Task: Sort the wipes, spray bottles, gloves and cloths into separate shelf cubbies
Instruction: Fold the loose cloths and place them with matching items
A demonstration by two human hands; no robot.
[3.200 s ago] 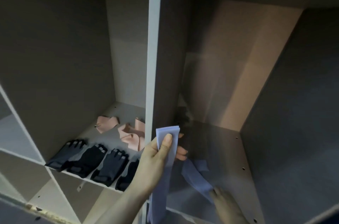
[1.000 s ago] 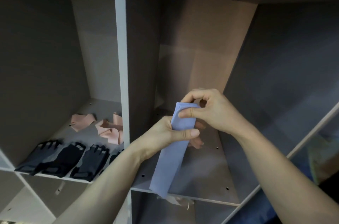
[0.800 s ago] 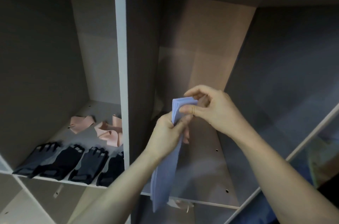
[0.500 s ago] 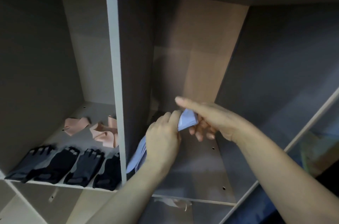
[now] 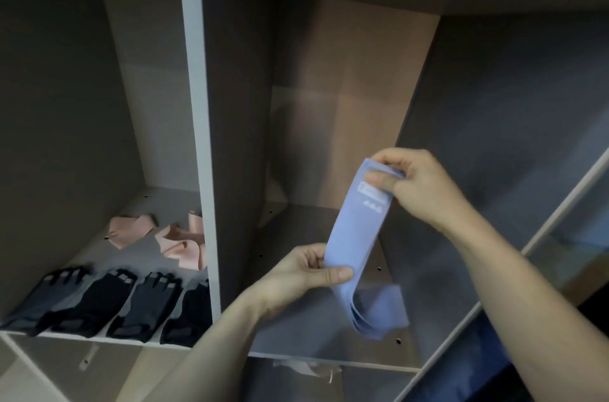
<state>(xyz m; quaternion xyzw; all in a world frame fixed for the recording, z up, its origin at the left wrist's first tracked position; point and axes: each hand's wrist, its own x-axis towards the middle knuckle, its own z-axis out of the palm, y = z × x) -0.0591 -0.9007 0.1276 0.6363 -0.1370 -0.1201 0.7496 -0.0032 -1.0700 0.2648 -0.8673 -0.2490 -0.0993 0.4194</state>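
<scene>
1. The shelf unit [image 5: 197, 138] fills the view, split by an upright divider into a left cubby and a right cubby [image 5: 329, 319].
2. The left cubby already holds gloves: a row of dark gloves [image 5: 108, 306] along the front edge and some pink gloves [image 5: 178, 240] behind them.
3. A long blue cloth [image 5: 354, 246], folded into a narrow strip, hangs in front of the right cubby's opening, above its floor. Its long axis runs steeply, the top leaning to the right, the bottom doubled over into a loose loop.
4. The right hand [image 5: 418, 187] pinches the top end of the strip, thumb over a printed label, fingers curled behind.
5. The left hand [image 5: 306, 276] grips the strip lower down, thumb laid across its front just above the loop.
6. The cubby floor lies directly behind and below the cloth, so both hands look equally placed; I judge the left, lower hand is nearer the shelf board and would guide the folded end in first.
7. Something pale dangles beneath the right cubby's shelf board; I cannot tell what it is.
</scene>
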